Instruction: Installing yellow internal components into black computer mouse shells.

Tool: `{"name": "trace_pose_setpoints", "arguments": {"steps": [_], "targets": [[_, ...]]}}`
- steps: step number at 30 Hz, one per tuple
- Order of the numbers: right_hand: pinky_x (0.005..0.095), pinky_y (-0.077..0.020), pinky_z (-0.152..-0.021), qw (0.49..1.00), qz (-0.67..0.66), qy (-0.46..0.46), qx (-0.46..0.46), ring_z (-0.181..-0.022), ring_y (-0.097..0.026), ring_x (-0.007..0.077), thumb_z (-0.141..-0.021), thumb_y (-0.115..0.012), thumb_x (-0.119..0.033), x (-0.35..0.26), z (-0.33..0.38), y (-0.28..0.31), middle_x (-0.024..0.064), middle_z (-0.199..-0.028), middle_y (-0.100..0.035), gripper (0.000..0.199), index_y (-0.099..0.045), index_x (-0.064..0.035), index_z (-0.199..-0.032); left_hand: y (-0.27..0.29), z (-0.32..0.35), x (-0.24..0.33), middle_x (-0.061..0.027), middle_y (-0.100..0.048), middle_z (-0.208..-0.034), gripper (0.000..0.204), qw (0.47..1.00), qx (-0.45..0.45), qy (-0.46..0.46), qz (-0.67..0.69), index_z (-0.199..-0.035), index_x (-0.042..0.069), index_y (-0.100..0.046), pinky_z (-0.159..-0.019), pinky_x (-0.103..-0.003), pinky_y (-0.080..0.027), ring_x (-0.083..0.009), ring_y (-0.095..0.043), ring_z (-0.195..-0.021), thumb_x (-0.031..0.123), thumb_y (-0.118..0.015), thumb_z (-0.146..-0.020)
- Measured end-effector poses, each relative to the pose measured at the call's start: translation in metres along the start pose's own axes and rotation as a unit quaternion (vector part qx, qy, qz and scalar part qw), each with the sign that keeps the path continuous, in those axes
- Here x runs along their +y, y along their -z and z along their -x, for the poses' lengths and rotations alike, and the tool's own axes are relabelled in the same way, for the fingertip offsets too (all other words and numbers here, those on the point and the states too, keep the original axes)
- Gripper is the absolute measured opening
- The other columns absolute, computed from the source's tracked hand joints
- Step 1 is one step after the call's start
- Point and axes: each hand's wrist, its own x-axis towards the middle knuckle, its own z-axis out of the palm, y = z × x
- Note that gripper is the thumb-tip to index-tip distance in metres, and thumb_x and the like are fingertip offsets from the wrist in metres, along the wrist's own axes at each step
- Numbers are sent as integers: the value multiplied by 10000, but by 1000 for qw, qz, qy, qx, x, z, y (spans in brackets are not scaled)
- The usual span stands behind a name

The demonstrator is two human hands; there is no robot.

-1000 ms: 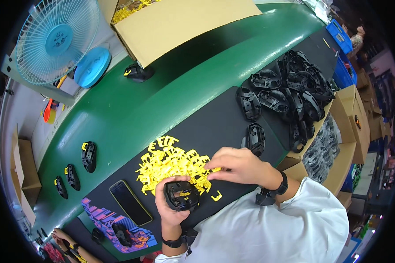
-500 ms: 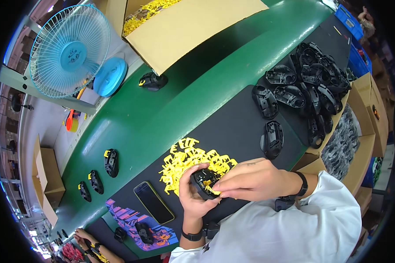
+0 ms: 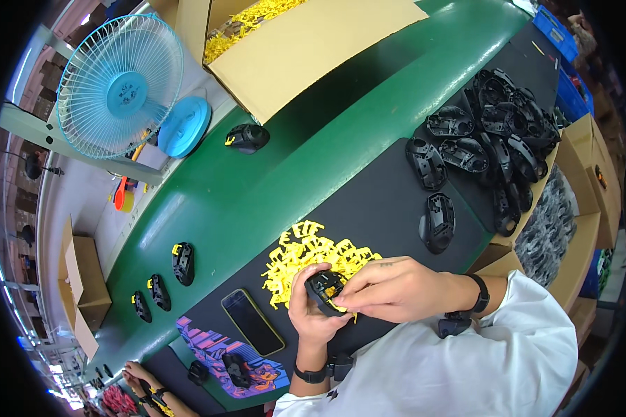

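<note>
My left hand (image 3: 307, 320) is closed round a black computer mouse shell (image 3: 319, 283), its hollow inside facing up. The fingers of my right hand (image 3: 400, 288) are pinched at the shell's near right edge, on a small yellow plastic part (image 3: 339, 304) that my fingertips partly hide. Just beyond my hands, a loose pile of yellow plastic parts (image 3: 295, 258) lies on the black mat (image 3: 368, 208). Two more mouse shells, a nearer one (image 3: 438, 221) and a farther one (image 3: 426, 163), lie on the mat to the right.
More mouse shells (image 3: 501, 118) are heaped at the right, beside a carton of grey parts (image 3: 588, 236). A phone (image 3: 253, 322) and a colourful mat (image 3: 209, 351) lie left. Mice with yellow parts (image 3: 182, 264) stand on the green belt (image 3: 209, 229), near a blue fan (image 3: 126, 94). Another person's hands (image 3: 142, 379) show lower left.
The whole view has shifted slightly, so things sit a little farther right. Both hands keep their hold on the mouse shell, and the yellow part between my right fingertips shows less.
</note>
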Motion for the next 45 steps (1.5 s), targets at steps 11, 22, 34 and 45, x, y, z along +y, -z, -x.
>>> {"name": "trace_pose_setpoints", "arguments": {"steps": [11, 22, 34, 45], "targets": [[284, -565, -682, 989, 91, 51, -109, -907, -632, 199, -825, -600, -45, -16, -11, 1, 42, -1090, -591, 417, -626, -188, -1216, 3, 0, 3, -209, -513, -1202, 774, 972, 91, -182, -116, -1339, 71, -360, -981, -465, -487, -329, -576, -1092, 273, -818, -749], [282, -561, -693, 992, 73, 82, -61, -910, -635, 189, -824, -606, -71, -16, -12, 8, 32, -1060, -614, 320, -668, -159, -1125, -6, -6, 19, -193, -508, -1209, 609, 968, 78, -184, -149, -1337, 107, -370, -990, -460, -481, -322, -558, -1117, 203, -710, -841], [281, -556, -657, 981, 45, 183, -41, -800, -652, 173, -810, -647, -101, -12, -12, 19, 29, -977, -659, 252, -688, -100, -1059, -4, -7, 13, -179, -555, -1136, 255, 972, 70, -225, -5, -1231, 121, -461, -925, -459, -488, -332, -569, -1061, 147, -430, -978], [353, -541, -787, 994, 17, 68, -82, -992, -636, 243, -827, -616, -52, -7, -9, 15, 98, -1124, -641, 435, -602, -65, -1262, -10, -15, 33, -161, -519, -1223, 807, 961, 99, -170, -193, -1343, 20, -373, -982, -423, -454, -289, -545, -1116, 457, -753, -782]]}}
